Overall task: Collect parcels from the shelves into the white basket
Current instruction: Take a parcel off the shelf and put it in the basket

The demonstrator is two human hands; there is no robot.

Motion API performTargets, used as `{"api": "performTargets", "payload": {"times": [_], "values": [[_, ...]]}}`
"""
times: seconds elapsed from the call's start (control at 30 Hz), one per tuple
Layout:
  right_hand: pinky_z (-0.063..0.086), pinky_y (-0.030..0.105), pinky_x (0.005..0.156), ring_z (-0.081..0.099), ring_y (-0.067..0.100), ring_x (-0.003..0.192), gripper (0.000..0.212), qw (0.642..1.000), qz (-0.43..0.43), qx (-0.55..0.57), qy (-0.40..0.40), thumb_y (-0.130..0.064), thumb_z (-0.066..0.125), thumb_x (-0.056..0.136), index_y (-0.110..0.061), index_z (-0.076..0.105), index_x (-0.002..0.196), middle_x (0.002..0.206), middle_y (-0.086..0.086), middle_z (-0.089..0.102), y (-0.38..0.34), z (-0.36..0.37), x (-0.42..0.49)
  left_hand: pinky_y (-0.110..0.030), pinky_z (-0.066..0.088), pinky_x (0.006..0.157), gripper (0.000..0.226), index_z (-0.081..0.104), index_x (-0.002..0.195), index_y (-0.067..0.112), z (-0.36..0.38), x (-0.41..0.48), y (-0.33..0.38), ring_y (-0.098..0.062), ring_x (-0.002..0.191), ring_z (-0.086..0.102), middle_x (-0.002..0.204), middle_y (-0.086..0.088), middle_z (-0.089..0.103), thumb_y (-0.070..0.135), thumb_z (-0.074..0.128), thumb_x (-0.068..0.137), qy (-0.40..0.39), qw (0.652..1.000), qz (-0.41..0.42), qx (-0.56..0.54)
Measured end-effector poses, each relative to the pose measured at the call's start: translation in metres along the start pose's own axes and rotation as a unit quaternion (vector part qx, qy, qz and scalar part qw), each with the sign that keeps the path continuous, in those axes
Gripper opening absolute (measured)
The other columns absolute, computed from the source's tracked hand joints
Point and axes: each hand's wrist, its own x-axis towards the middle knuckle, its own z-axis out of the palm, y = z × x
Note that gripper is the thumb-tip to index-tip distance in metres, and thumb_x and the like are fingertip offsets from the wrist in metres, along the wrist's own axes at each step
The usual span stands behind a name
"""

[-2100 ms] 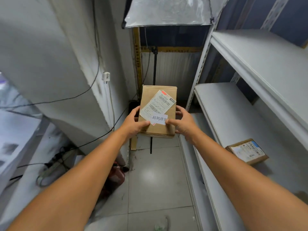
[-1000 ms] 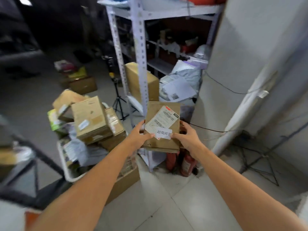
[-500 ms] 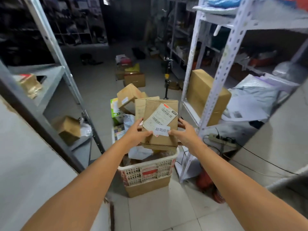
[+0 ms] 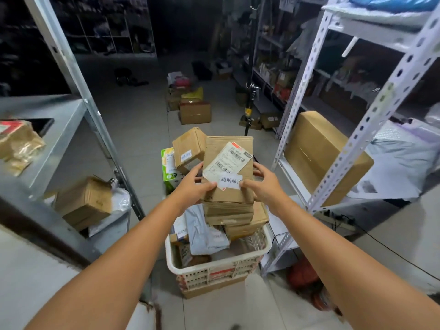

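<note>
Left grip (image 4: 194, 186) and right grip (image 4: 264, 186) hold parcel (image 4: 235, 197) (label up) over white basket (image 4: 214, 267).

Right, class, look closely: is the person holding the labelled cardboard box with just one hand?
No, the left hand and the right hand both grip the cardboard box by its sides.

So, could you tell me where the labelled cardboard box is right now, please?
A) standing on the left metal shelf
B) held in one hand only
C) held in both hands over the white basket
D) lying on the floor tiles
C: the left hand and right hand both grip the labelled cardboard box, over the white basket.
</note>
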Motion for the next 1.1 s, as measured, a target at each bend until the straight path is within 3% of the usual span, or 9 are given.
{"api": "performTargets", "payload": {"times": [0.1,0.27,0.43,0.53,0.63,0.73,0.83,1.0,1.1], "values": [[0.054,0.041,0.082,0.056,0.012,0.104,0.068,1.000,-0.003,-0.016,-0.005,-0.009,0.076,0.081,-0.030,0.047,0.139,0.123,-0.004,0.055,-0.005,-0.005,0.035,-0.024,0.049,0.066,0.083,0.020,0.156,0.035,0.001,0.029,0.010,-0.004,0.097,0.052,0.132,0.000,0.048,0.024,0.071,0.091,0.002,1.000,-0.011,-0.020],[0.052,0.039,0.086,0.055,0.013,0.108,0.074,0.999,-0.001,-0.041,-0.015,-0.011,0.075,0.082,-0.026,0.043,0.147,0.127,-0.002,0.055,-0.011,-0.013,0.089,-0.031,0.056,0.073,0.084,0.019,0.155,0.035,0.003,0.074,0.020,-0.015,0.106,0.054,0.132,-0.001,0.046,0.023,0.071,0.090,0.016,0.998,-0.028,-0.055],[0.057,0.038,0.079,0.055,0.007,0.100,0.076,0.997,0.017,-0.064,-0.027,-0.015,0.077,0.082,-0.026,0.041,0.148,0.128,-0.002,0.055,-0.011,-0.008,0.114,-0.023,0.054,0.058,0.083,0.021,0.154,0.037,-0.006,0.096,0.015,-0.004,0.092,0.054,0.126,0.001,0.048,0.024,0.071,0.090,0.005,0.997,-0.041,-0.059],[0.056,0.034,0.067,0.054,0.011,0.103,0.077,0.996,0.030,-0.077,-0.021,-0.016,0.077,0.081,-0.026,0.039,0.147,0.129,-0.001,0.053,-0.016,-0.004,0.118,-0.026,0.057,0.060,0.085,0.022,0.154,0.037,-0.016,0.101,0.017,-0.008,0.093,0.057,0.138,-0.005,0.048,0.023,0.074,0.088,-0.012,0.996,-0.050,-0.071],[0.057,0.042,0.080,0.053,0.015,0.112,0.076,0.995,0.025,-0.098,-0.008,-0.019,0.077,0.081,-0.026,0.040,0.147,0.131,-0.003,0.052,-0.014,0.000,0.116,-0.026,0.058,0.059,0.086,0.022,0.154,0.037,-0.021,0.101,0.016,-0.011,0.095,0.057,0.145,-0.009,0.043,0.024,0.075,0.087,-0.027,0.996,-0.052,-0.071],[0.052,0.050,0.096,0.050,0.015,0.116,0.073,0.994,0.023,-0.103,0.012,-0.021,0.075,0.082,-0.024,0.041,0.146,0.131,-0.004,0.052,-0.009,0.002,0.112,-0.031,0.059,0.066,0.087,0.024,0.153,0.039,-0.024,0.101,0.011,-0.021,0.110,0.056,0.146,-0.009,0.043,0.027,0.076,0.085,-0.039,0.995,-0.048,-0.073],[0.052,0.049,0.096,0.052,0.015,0.116,0.070,0.993,0.027,-0.108,0.029,-0.025,0.075,0.081,-0.026,0.044,0.143,0.131,-0.003,0.054,-0.008,0.005,0.106,-0.033,0.058,0.070,0.084,0.025,0.152,0.039,-0.026,0.100,0.008,-0.022,0.115,0.052,0.147,-0.009,0.042,0.027,0.076,0.086,-0.037,0.996,-0.043,-0.074],[0.053,0.046,0.092,0.053,0.015,0.114,0.064,0.992,0.028,-0.114,0.043,-0.032,0.073,0.084,-0.028,0.046,0.141,0.128,-0.004,0.055,-0.010,0.011,0.102,-0.050,0.051,0.097,0.082,0.026,0.152,0.036,-0.032,0.103,0.006,-0.024,0.123,0.048,0.149,-0.006,0.041,0.031,0.075,0.086,-0.037,0.997,-0.037,-0.057],[0.052,0.047,0.095,0.053,0.015,0.115,0.062,0.990,0.025,-0.133,0.050,-0.037,0.070,0.086,-0.026,0.046,0.142,0.128,-0.004,0.056,-0.012,0.012,0.101,-0.048,0.049,0.098,0.080,0.028,0.152,0.033,-0.035,0.103,0.007,-0.027,0.126,0.048,0.149,-0.006,0.042,0.033,0.074,0.087,-0.037,0.998,-0.033,-0.040]]}}
